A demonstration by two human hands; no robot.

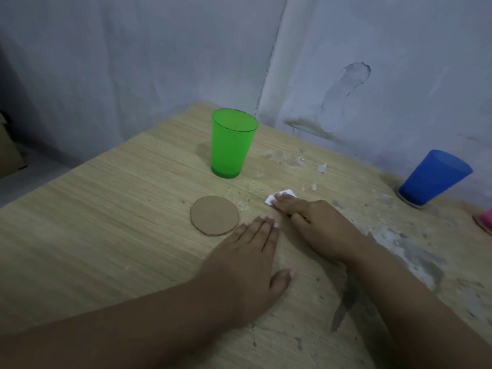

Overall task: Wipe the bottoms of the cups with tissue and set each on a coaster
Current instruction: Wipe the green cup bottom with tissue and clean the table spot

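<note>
Biggest thing here is the wooden tabletop [106, 249], pushed into a corner of pale blue walls [133, 62], with its surface chipped and flaking along the right side. The left hand [247, 265] lies flat on it, palm down, fingers straight and together, so its grip is relaxed and on nothing; the fingertips sit just beside the coaster. The right hand [314, 225] reaches a bit farther forward, with straight fingers pressing down on the tissue [279, 197], not curled around it.

The green cup [231, 143] stands upright near the back of the tabletop, straight on the wood, behind the bare coaster [214, 215] and apart from it. The blue cup [431, 177] is off to the right, sitting on what looks like another coaster whose edge peeks out under it. A bit of a pink cup [487, 218] shows at the right edge. The tissue is a small white folded piece, mostly under the fingers.
</note>
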